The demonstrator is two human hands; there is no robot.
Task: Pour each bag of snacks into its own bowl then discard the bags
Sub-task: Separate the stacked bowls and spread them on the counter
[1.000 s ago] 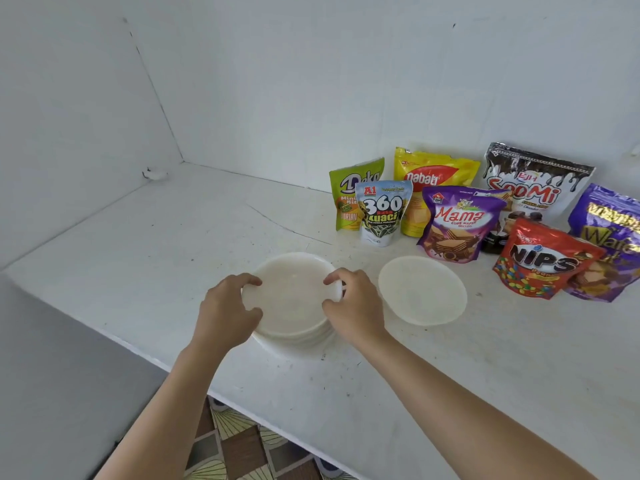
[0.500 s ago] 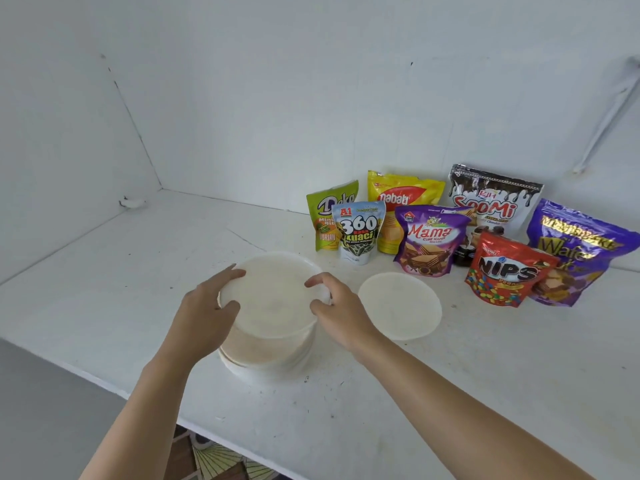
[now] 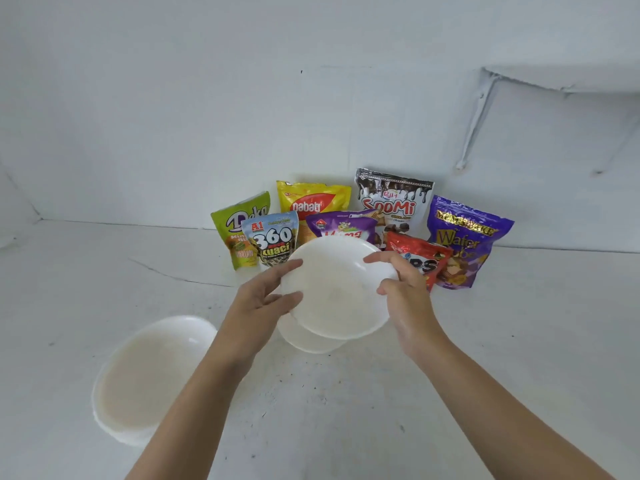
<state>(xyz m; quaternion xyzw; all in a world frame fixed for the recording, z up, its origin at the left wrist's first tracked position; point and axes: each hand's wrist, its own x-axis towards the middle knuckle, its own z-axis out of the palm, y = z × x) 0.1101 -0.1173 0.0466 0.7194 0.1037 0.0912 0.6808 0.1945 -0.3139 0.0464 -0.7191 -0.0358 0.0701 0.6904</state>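
Both hands hold one white bowl [image 3: 337, 289] in the air, tilted toward me: my left hand [image 3: 263, 299] grips its left rim, my right hand [image 3: 403, 289] its right rim. Beneath it a second white bowl [image 3: 308, 341] rests on the counter, mostly hidden. A stack of white bowls [image 3: 145, 379] stands at the lower left. Several snack bags stand against the wall: green Deka [image 3: 239, 226], 360 Kuaci [image 3: 272, 240], yellow Nabati [image 3: 311, 202], purple Mama [image 3: 343, 225], Soomi [image 3: 393, 202], red Nips [image 3: 420, 259] and purple wafer cube [image 3: 464, 240].
The white counter [image 3: 519, 341] meets a white back wall. A crack runs across the counter at the left [image 3: 173, 275]. A white shelf bracket [image 3: 474, 123] hangs on the wall at the upper right.
I have lifted the top bowl off the stack and carried it up and to the right, over the single bowl. The view has shifted right, so the stack now sits at the lower left.
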